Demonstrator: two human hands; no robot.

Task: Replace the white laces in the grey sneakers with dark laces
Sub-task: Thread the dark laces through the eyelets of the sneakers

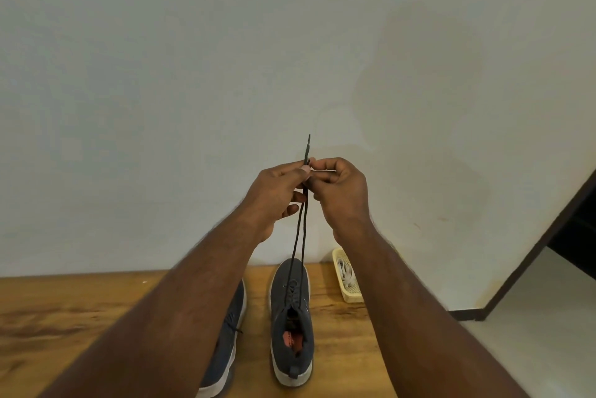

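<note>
Both my hands are raised in front of the wall (193, 75), close together, fingertips almost meeting; left hand (274, 197) has thumb and forefinger pinched on the dark lace (299, 236) near its upper ends, the other fingers loosely curled below; right hand (342, 194) is curled with its fingers closed round the same lace from the other side; one lace tip (308, 147) sticks up above the pinch, the second end I can't make out clearly; two strands of the lace run down taut from the hands to the right sneaker (292, 323), where they're threaded through its eyelets in crossings; that grey sneaker stands upright on the wooden table (64, 317), toe toward the wall, white sole, orange lining visible inside the opening; the left sneaker (229, 343) stands just beside it, mostly hidden behind my left forearm, dark lacing showing on it, can't tell how far it's laced; a small pale basket (350, 296) sits at the table's far right edge against the wall, near the right sneaker's toe but apart from it; white laces (346, 272) lie heaped inside it; a dark door frame (541, 236) slants at the right.
</note>
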